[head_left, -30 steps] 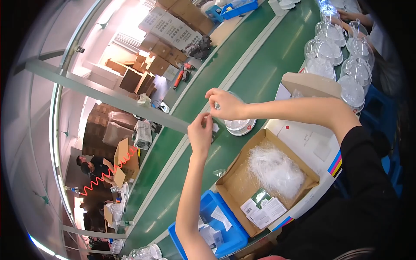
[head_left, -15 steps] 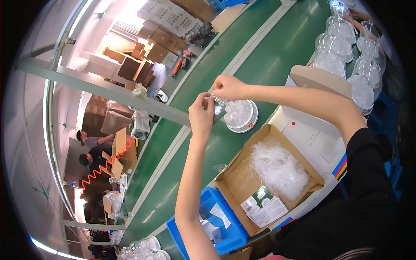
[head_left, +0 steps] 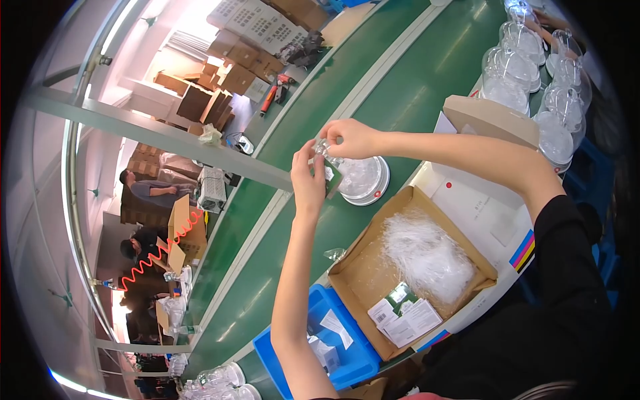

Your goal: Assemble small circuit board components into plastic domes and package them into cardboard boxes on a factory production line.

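My left hand (head_left: 308, 180) and right hand (head_left: 353, 139) were together, fingertips bent close at the top of a clear dome (head_left: 365, 179); I couldn't tell exactly what was pinched between them. The dome stood on its round white base on the green surface (head_left: 310, 257), with pale stuff inside. A small green-and-white card (head_left: 332, 175) hung just beside my left fingers, against the dome's side. Nearer to me sat an open cardboard tray (head_left: 350, 283) holding a heap of white shredded filler (head_left: 427, 252) and some printed cards (head_left: 405, 321). A blue bin (head_left: 368, 370) with papers inside was just beside the tray, partly behind my left forearm. More domes (head_left: 510, 77) stood in rows off to my right.
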Motion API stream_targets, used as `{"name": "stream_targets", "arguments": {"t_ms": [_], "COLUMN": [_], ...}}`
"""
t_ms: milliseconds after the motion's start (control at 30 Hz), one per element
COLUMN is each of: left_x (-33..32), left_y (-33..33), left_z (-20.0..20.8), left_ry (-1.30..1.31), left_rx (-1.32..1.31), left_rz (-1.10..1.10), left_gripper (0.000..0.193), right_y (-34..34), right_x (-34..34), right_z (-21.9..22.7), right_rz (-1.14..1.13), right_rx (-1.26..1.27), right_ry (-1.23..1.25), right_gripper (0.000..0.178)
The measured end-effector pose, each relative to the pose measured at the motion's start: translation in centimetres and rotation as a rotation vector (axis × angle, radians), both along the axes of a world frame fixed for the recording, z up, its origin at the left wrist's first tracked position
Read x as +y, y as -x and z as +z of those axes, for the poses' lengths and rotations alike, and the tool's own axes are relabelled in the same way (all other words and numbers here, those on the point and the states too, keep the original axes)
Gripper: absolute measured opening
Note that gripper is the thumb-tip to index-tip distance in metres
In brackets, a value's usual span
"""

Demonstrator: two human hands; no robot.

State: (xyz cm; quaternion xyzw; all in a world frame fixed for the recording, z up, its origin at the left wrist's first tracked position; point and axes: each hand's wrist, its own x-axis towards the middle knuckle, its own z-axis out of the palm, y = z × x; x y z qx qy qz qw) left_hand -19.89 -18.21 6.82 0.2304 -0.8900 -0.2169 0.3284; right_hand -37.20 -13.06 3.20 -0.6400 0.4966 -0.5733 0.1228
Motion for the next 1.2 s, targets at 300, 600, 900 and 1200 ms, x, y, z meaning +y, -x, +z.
{"name": "stream_targets", "arguments": {"t_ms": [300,600,900,1200], "left_x": [0.8,-1.0,-2.7,-4.7], "left_y": [-0.9,-2.2,-3.2,-4.3], "left_z": [0.9,0.8,-0.2,1.2], "left_ry": [0.121,0.120,-0.053,-0.284], "left_rx": [0.105,-0.015,-0.003,-0.099], "left_rz": [-0.023,-0.057,-0.096,-0.145], "left_gripper": [0.028,0.027,0.024,0.027], "right_y": [-1.0,-1.2,-1.3,-2.4], "right_x": [-1.7,-3.2,-3.4,-3.2], "right_z": [1.0,2.7,2.5,1.6], "right_rz": [-0.017,0.048,0.093,0.155], "right_rx": [-0.191,-0.131,-0.079,-0.087], "right_ry": [-0.256,-0.467,-0.510,-0.409], "right_gripper": [0.031,0.036,0.027,0.027]}}
